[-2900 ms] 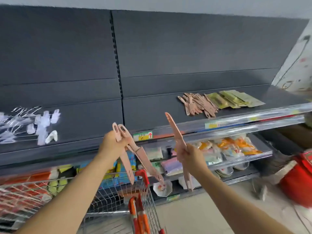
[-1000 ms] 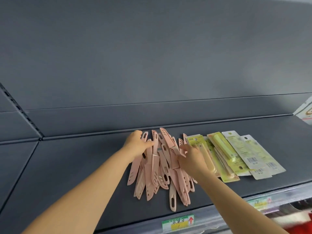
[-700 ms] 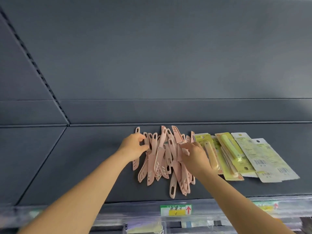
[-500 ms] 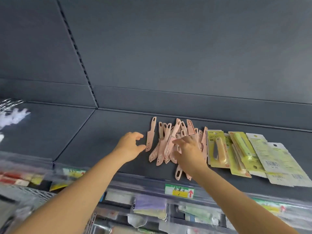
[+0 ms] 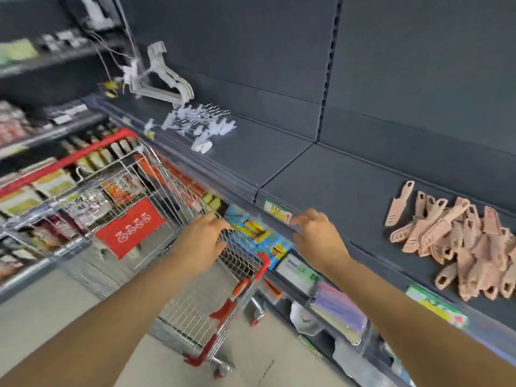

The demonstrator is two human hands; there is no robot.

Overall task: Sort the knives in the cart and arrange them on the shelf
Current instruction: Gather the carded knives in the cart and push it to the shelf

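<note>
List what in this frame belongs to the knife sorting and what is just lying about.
Job: pink knives, shelf, cart, left hand and right hand, both holding nothing.
Lying about: white hangers, white clip hooks, purple packets below.

The knives [image 5: 458, 241] are lying heaped on the shelf [image 5: 335, 185] at far right, near its front edge. The clips [image 5: 201, 127] are lying on that shelf well to the left, with the hangers [image 5: 164, 85] behind them. The cart [image 5: 83, 155] is standing on the floor [image 5: 55, 317] before the shelf. My left grip [image 5: 201, 241] is hanging at the cart's near corner. My right grip [image 5: 315, 236] is hanging at the shelf edge, between cart and knives.
</note>
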